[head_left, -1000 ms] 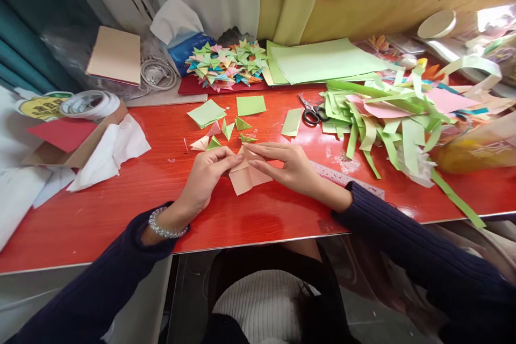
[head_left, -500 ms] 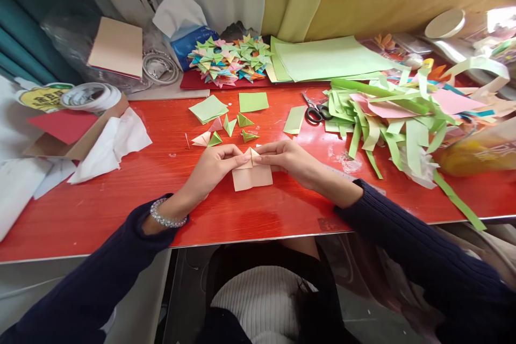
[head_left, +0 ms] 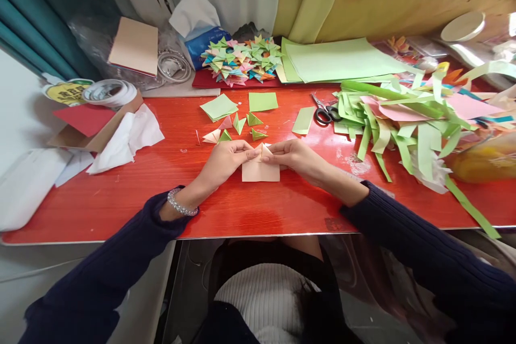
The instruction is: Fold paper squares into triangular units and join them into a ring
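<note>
A small peach paper piece (head_left: 260, 171) lies on the red table (head_left: 121, 193), its upper corners folded in to a point. My left hand (head_left: 226, 160) pinches the fold from the left, fingers closed on the paper. From the right, my right hand (head_left: 294, 157) pinches the same top edge. Both hands rest on the table. Just beyond them lie several small folded triangles (head_left: 239, 124) in green and pink, and two green paper squares (head_left: 220, 106).
Scissors (head_left: 324, 110) lie right of the squares, beside a heap of green paper strips (head_left: 403, 129). A pile of coloured folded units (head_left: 239, 59) and green sheets (head_left: 342, 59) sit at the back. A tissue box (head_left: 197, 27), tape roll (head_left: 108, 91) and white tissue (head_left: 129, 134) are at left.
The peach paper was turned from slanted to square with the table edge. My right hand went from lying flat on it to pinching its top beside my left hand.
</note>
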Tool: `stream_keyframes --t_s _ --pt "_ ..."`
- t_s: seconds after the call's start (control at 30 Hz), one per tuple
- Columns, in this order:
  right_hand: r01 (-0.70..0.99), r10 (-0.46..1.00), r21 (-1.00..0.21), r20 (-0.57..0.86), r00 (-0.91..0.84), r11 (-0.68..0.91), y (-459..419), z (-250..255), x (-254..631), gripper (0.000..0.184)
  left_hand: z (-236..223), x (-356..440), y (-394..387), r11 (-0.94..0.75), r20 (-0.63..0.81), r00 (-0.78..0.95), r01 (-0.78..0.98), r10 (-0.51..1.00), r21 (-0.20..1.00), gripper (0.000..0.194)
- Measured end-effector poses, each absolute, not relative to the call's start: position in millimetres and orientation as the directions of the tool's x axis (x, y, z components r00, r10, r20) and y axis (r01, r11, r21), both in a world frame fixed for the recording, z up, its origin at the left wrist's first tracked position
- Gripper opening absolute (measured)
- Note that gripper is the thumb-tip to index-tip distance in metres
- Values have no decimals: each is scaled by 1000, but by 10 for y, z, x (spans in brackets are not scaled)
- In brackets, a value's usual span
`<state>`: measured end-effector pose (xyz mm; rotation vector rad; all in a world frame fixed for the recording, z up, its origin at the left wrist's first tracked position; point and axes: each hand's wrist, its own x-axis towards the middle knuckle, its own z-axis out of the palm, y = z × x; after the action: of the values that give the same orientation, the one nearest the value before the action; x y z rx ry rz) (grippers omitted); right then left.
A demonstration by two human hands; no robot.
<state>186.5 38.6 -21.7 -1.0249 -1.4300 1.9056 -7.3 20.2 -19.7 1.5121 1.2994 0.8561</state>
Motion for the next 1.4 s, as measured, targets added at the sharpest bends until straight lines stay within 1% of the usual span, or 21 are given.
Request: stream_keyframes --t_s 0.1,0.3,0.43,0.53,0.6,0.67,0.7,0.73,0.77,0.83,0.87,0.97,1.07,1.2,1.3,1.4 --pt "-4 776 -954 -240 -583 -298 394 -228 1858 33 -185 -72 200 -19 -54 194 356 979 934 32" --pt "-7 791 -946 -267 -550 -324 392 -211 1846 33 -159 -39 170 -30 -38 156 411 987 911 34" --pt "-4 781 -945 -268 -564 -328 397 -208 1857 32 -131 -11 136 -18 -49 152 412 987 911 34" --pt "23 790 -946 -283 -544 -323 394 -191 1857 34 -117 0 129 -70 -13 181 447 983 892 34" --pt "69 806 -947 -303 -509 -313 383 -165 1849 41 -113 14 138 -107 18 200 449 980 887 33" --pt "103 818 -948 -312 -483 -301 369 -140 1839 56 -112 38 154 -124 38 206 423 978 897 30" --pt "111 819 -949 -311 -482 -296 364 -132 1836 63 -111 53 161 -125 44 202 408 978 904 27" --pt "110 812 -951 -303 -498 -287 360 -130 1834 65 -111 68 167 -128 51 197 397 979 909 25" --pt "105 800 -956 -286 -528 -273 359 -133 1834 61 -111 82 173 -133 61 191 391 980 911 24" --pt "112 774 -969 -243 -584 -220 361 -154 1839 36 -111 104 179 -156 88 188 387 978 909 25" --pt "123 769 -975 -221 -600 -185 365 -167 1844 26 -111 111 181 -167 99 192 381 976 909 25" --pt "167 762 -980 -190 -619 -109 375 -190 1865 37 -113 116 183 -161 99 201 319 974 934 25" --pt "208 752 -974 -203 -627 -89 383 -156 1891 40 -115 116 179 -104 60 196 225 979 969 25" --pt "268 806 -959 -229 -546 -91 401 -79 1912 42 -118 117 162 19 -37 137 133 990 991 24" --pt "200 830 -973 -208 -517 -119 417 -70 1922 38 -113 104 159 51 -60 120 80 991 995 24" --pt "135 863 -980 -191 -467 -144 417 -85 1925 35 -97 79 170 59 -81 149 148 986 987 24"
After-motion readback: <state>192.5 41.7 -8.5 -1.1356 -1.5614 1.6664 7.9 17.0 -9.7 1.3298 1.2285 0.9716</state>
